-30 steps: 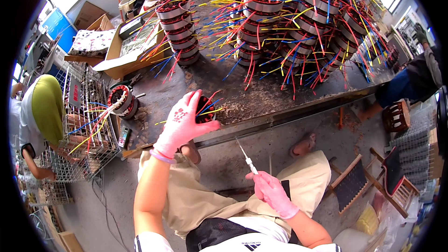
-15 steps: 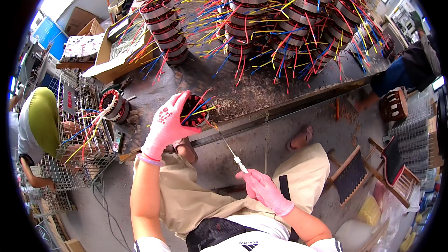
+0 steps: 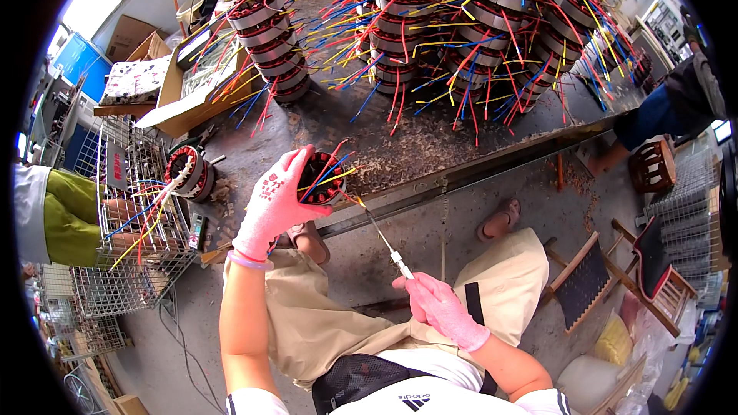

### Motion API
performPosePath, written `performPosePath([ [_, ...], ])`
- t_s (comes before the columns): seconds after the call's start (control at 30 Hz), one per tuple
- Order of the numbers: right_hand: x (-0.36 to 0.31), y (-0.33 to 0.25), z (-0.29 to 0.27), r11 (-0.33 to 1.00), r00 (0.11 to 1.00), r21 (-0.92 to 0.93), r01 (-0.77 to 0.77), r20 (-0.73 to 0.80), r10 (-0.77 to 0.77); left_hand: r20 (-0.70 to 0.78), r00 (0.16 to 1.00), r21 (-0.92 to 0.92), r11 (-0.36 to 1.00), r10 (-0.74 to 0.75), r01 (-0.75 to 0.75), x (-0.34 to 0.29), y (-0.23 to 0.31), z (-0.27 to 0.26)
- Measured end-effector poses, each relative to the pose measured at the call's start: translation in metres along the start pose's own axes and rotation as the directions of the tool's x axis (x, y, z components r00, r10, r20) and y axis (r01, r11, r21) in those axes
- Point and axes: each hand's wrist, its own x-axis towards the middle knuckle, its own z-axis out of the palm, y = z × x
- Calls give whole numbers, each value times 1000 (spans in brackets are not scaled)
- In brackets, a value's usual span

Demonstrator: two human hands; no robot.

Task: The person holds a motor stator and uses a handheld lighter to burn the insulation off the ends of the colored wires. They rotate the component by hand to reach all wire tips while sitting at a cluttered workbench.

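Note:
My left hand (image 3: 270, 207), in a pink glove, grips a motor stator (image 3: 315, 194) at the edge of the workbench. Red, blue and yellow lead wires stick out of its bore to the right. In my pink-gloved right hand (image 3: 446, 310) is a slim tool with a white handle (image 3: 400, 263) and a thin metal shaft. Its shaft slants up toward the stator, and something yellowish shows by the tip; whether they touch is too small to tell. Left of my left hand stands another stator (image 3: 190, 174), its wires bundled with white cord.
Tall stacks of wired stators (image 3: 400, 31) crowd the back of the workbench (image 3: 369, 146), with one stack (image 3: 273, 50) further left. A wire basket (image 3: 134, 261) and a person in green trousers (image 3: 71, 215) are at left. Wooden chairs (image 3: 588, 280) stand at right, near another person (image 3: 661, 111).
The person at left has shifted and straightened. My right hand and the tool have moved slightly right and down; my left hand keeps its grip on the stator.

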Motion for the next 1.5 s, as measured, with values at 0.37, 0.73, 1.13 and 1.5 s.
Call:
performPosePath([
  [0.37,-3,-5,1,997,999,-63,39,1,-39,-21,1000,9,1000,15,-15,-1,-2,2],
  [0.73,-2,-9,4,990,998,-134,43,-31,-48,-19,999,12,999,36,-36,-1,-5,5],
  [1.13,-4,-13,5,992,999,-126,17,-38,-22,1,1000,10,999,31,-31,-2,-3,3],
  [1.5,-3,-12,3,993,999,-119,27,-27,-30,2,999,-1,999,36,-36,-2,-3,3],
])
